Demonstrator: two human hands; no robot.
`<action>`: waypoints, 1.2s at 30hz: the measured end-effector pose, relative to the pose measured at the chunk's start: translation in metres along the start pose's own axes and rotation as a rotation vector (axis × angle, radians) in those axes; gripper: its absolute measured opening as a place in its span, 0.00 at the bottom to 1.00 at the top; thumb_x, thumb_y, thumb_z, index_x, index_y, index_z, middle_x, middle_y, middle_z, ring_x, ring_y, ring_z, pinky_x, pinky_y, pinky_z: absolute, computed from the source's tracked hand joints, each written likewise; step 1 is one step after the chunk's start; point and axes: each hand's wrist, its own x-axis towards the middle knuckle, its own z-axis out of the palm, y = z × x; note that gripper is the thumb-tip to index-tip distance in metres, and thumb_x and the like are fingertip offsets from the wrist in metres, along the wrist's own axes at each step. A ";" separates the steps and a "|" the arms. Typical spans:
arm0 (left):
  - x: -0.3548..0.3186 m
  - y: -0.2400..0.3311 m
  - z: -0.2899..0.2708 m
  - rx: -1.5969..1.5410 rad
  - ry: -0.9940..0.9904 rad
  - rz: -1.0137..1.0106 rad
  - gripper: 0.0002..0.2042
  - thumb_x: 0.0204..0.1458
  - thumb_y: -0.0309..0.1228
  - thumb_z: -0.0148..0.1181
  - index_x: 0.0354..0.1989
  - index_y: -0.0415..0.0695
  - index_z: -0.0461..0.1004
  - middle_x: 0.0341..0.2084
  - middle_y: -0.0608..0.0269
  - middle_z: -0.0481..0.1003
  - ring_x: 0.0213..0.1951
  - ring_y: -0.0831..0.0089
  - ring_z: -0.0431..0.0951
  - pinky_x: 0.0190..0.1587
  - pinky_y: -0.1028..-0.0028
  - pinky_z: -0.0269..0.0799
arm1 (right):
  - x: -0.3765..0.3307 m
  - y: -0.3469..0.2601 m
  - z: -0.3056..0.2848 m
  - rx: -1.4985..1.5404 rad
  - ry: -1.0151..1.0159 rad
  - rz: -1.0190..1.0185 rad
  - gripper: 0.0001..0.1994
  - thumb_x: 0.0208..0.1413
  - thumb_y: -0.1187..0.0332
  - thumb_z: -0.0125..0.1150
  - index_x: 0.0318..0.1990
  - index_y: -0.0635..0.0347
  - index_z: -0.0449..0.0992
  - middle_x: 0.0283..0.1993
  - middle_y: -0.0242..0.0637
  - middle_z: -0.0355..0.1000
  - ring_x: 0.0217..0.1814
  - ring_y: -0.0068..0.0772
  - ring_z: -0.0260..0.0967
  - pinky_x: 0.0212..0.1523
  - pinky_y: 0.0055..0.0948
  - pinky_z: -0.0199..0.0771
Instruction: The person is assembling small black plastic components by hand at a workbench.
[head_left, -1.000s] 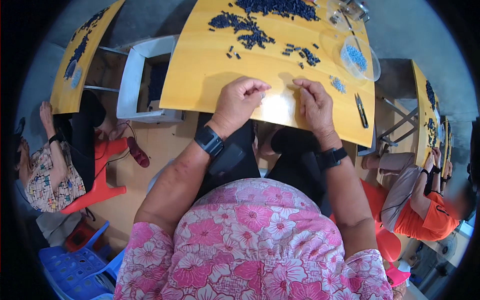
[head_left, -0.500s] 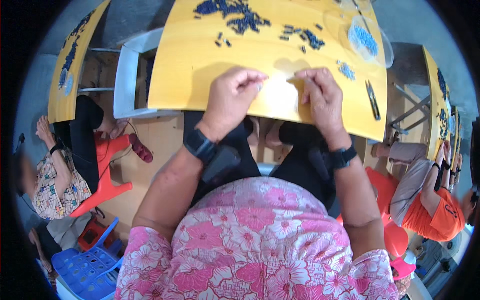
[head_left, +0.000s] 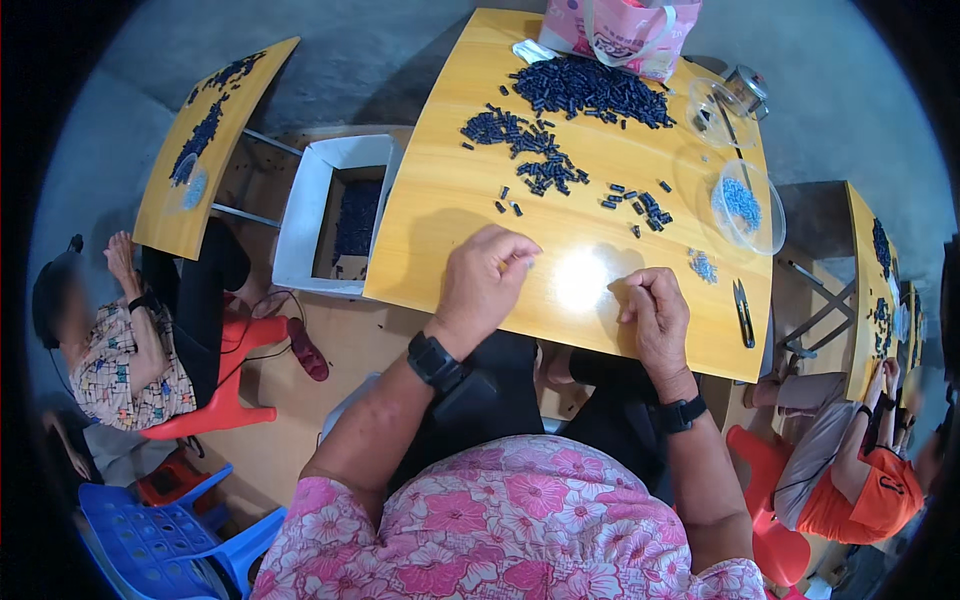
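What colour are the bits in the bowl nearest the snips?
The bits are light blue, best seen in the head view.

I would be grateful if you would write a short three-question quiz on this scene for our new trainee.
1. Multiple choice: which of these lies nearest the person's right hand?
A. the pink bag
B. the snips
C. the metal mug

2. True or false: the dark pieces on the person's yellow table lie in more than one group.

3. Fill in the blank: the clear tub nearer the person holds many small ____.

Key: 1: B. 2: True. 3: blue pieces.
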 end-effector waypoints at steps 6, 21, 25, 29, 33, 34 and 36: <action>0.024 -0.021 -0.010 0.114 0.137 -0.089 0.14 0.45 0.18 0.61 0.42 0.41 0.77 0.34 0.60 0.75 0.31 0.72 0.75 0.36 0.75 0.73 | 0.002 0.004 -0.003 -0.023 -0.023 -0.007 0.05 0.59 0.81 0.50 0.36 0.65 0.73 0.34 0.33 0.65 0.24 0.18 0.64 0.27 0.18 0.67; 0.034 -0.030 -0.009 0.173 0.115 -0.064 0.22 0.43 0.18 0.63 0.51 0.44 0.75 0.38 0.60 0.73 0.30 0.71 0.70 0.36 0.75 0.71 | 0.000 0.005 0.005 -0.280 -0.050 -0.160 0.04 0.50 0.81 0.62 0.32 0.62 0.78 0.31 0.36 0.73 0.35 0.32 0.72 0.39 0.25 0.72; 0.029 -0.025 -0.006 0.187 0.082 -0.080 0.23 0.43 0.18 0.63 0.51 0.44 0.75 0.40 0.60 0.73 0.30 0.72 0.69 0.36 0.75 0.71 | 0.001 0.006 0.009 -0.291 -0.029 -0.177 0.05 0.50 0.80 0.62 0.33 0.61 0.78 0.31 0.37 0.74 0.35 0.34 0.72 0.38 0.27 0.73; 0.026 -0.021 0.000 0.135 0.140 -0.095 0.22 0.43 0.17 0.64 0.51 0.46 0.75 0.38 0.62 0.73 0.31 0.72 0.69 0.36 0.76 0.71 | 0.001 0.007 0.009 -0.326 -0.018 -0.178 0.06 0.49 0.80 0.62 0.34 0.59 0.78 0.32 0.38 0.73 0.35 0.38 0.72 0.38 0.29 0.73; 0.023 -0.011 0.005 0.174 0.165 0.026 0.22 0.42 0.18 0.65 0.49 0.46 0.76 0.38 0.61 0.72 0.35 0.67 0.71 0.40 0.72 0.71 | 0.000 0.008 0.008 -0.329 -0.013 -0.172 0.06 0.49 0.79 0.62 0.34 0.58 0.78 0.32 0.38 0.73 0.35 0.38 0.72 0.38 0.30 0.73; 0.023 -0.009 0.007 0.173 0.165 0.027 0.22 0.42 0.18 0.65 0.49 0.46 0.76 0.38 0.61 0.72 0.35 0.67 0.71 0.40 0.72 0.71 | 0.000 0.007 0.008 -0.329 -0.017 -0.151 0.06 0.49 0.79 0.62 0.34 0.58 0.78 0.32 0.39 0.73 0.35 0.39 0.72 0.38 0.30 0.73; 0.024 -0.005 0.010 0.266 0.026 0.226 0.22 0.41 0.19 0.65 0.48 0.47 0.76 0.40 0.58 0.72 0.40 0.60 0.73 0.44 0.68 0.71 | 0.000 0.007 0.008 -0.329 -0.020 -0.129 0.06 0.49 0.79 0.63 0.34 0.58 0.78 0.32 0.39 0.73 0.36 0.39 0.73 0.38 0.30 0.73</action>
